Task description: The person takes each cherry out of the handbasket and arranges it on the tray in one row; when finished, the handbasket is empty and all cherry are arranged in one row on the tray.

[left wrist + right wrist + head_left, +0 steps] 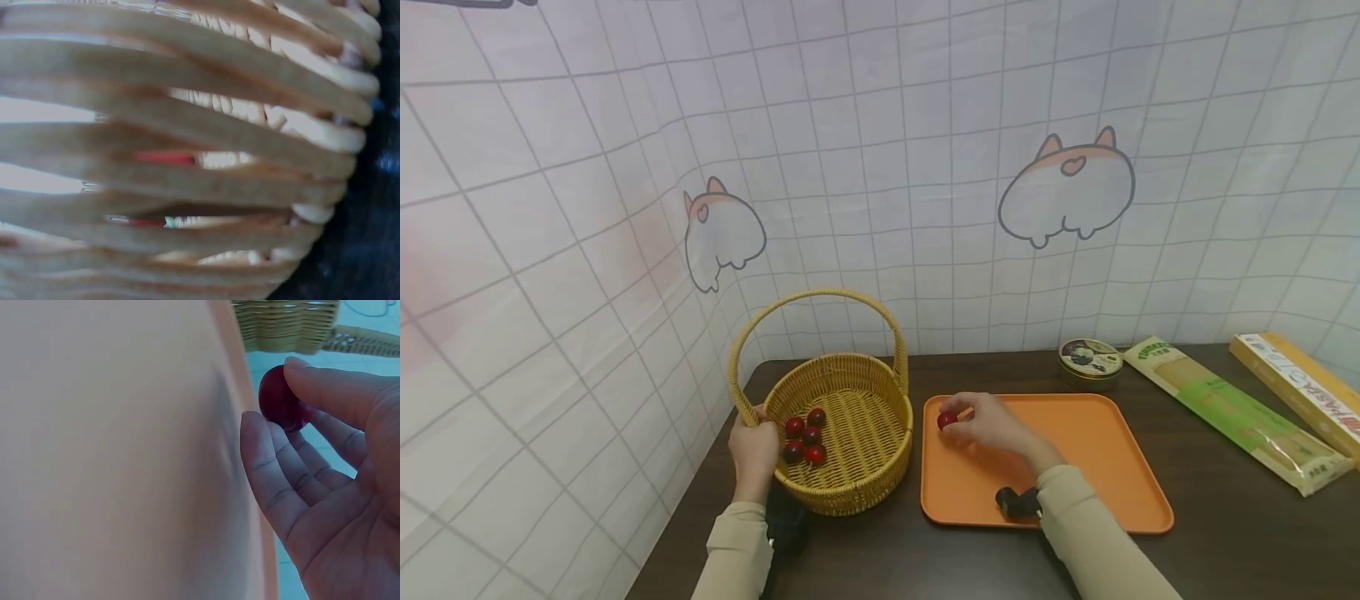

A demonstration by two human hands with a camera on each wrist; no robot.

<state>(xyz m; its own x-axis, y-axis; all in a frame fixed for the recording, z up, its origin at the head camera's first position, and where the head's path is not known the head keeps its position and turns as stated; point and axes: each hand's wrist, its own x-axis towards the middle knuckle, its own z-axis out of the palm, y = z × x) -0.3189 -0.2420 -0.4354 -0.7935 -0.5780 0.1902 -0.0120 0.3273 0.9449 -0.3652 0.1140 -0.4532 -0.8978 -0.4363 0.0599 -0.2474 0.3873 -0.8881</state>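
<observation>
My left hand grips the left side of a yellow wicker basket, where its tall arched handle meets the rim. Several shiny dark red fruits, round like small plums, lie inside on the left. The left wrist view is filled by blurred basket weave, with bits of red showing through the gaps. Over the left part of an orange tray, my right hand pinches one more such fruit. In the right wrist view, thumb and fingertips hold this dark red fruit.
Behind the tray stands a round tin with a patterned lid. To the right lie a green and clear noodle packet and a yellow pasta box. A white gridded cloth hangs behind and left of the dark table.
</observation>
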